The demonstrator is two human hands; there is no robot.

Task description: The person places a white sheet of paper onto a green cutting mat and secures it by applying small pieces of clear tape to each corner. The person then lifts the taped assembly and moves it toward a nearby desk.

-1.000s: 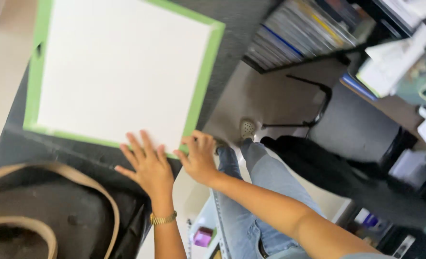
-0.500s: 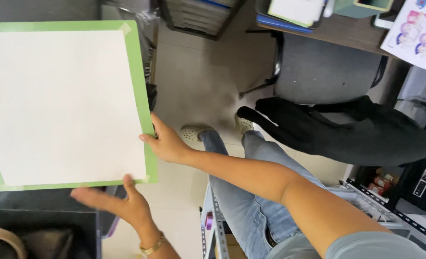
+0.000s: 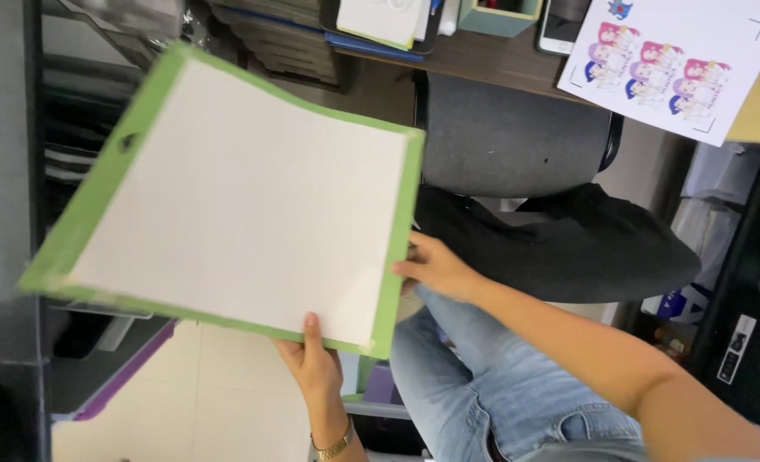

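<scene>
Held up in the air above the lap: a white mat with a green border (image 3: 243, 205), tilted. Left hand (image 3: 316, 364) pinching its lower edge, thumb on top; right hand (image 3: 436, 267) gripping the right edge. Behind, a worktop (image 3: 500, 64) bearing a sticker sheet (image 3: 675, 64).

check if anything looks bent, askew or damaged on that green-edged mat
The green-edged mat is held in the air, tilted, by the left hand at its lower edge and the right hand at its side edge. Its far edge bows slightly, and a small dark mark sits on the green border near the top-left corner. No tear is visible.
</scene>
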